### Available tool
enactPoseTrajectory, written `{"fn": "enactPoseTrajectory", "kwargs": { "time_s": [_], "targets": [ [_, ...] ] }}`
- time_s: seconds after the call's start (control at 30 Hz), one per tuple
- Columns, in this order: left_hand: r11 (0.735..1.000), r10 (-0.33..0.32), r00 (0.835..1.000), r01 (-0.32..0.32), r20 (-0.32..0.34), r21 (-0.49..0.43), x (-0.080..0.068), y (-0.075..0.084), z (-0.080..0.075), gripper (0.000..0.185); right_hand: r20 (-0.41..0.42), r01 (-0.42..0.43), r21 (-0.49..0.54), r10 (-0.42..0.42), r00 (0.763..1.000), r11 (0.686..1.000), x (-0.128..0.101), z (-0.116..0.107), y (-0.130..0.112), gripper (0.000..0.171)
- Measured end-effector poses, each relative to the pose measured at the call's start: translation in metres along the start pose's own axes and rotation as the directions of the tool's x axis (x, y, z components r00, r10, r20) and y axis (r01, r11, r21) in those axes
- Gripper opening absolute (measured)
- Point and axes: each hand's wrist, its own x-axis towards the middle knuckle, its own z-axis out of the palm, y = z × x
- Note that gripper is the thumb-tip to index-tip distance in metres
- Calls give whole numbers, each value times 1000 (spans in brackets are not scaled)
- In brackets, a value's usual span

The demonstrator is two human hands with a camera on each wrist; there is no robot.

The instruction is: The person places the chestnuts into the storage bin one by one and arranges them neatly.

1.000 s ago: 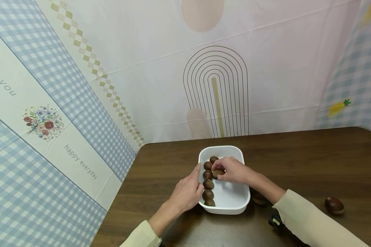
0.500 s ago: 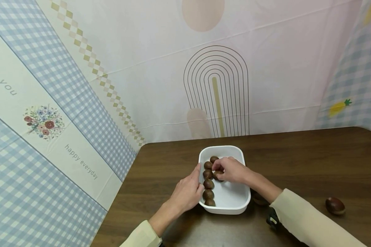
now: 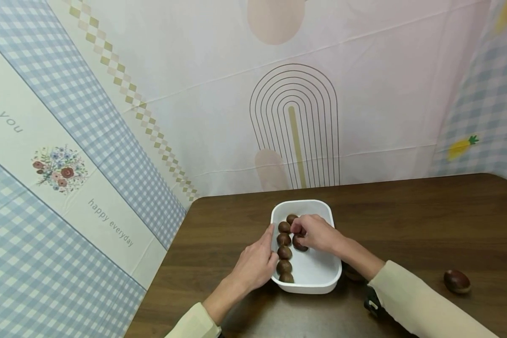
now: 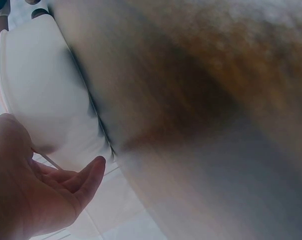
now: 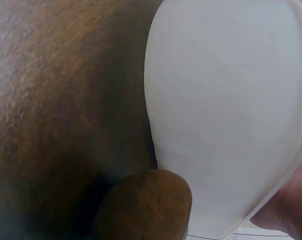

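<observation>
A white rectangular container (image 3: 317,277) stands on the table with several chestnuts (image 3: 284,252) in a row along its left inner side. My left hand (image 3: 253,265) holds the container's left wall, index finger along the rim and thumb over it. In the left wrist view its other fingers (image 4: 93,175) lie beside the outer wall. Reaching over the right rim, my right hand (image 3: 314,233) pinches a chestnut (image 3: 300,243) on the container floor, just right of the row; its fingertips partly cover the nut. The right wrist view shows the container's outer wall (image 5: 220,100) with the hand mostly hidden.
Outside the container, a chestnut (image 5: 146,205) lies close against its right wall, partly under my right forearm. Another chestnut (image 3: 457,281) sits farther right on the brown wooden table (image 3: 405,211). A patterned cloth (image 3: 211,94) hangs behind the table.
My right hand has shifted the pinched chestnut slightly toward me inside the container, and the nut has turned a little. The left hand and the container have stayed in place.
</observation>
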Motion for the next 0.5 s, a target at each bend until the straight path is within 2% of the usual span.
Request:
{"fn": "enactPoseTrajectory", "kwargs": {
  "time_s": [0.5],
  "targets": [
    [1000,-27,999,27,32,-7,-2,2,-1,71,-73,-18,-16,17,997,1000,1,5,-1,14]
  ]
}}
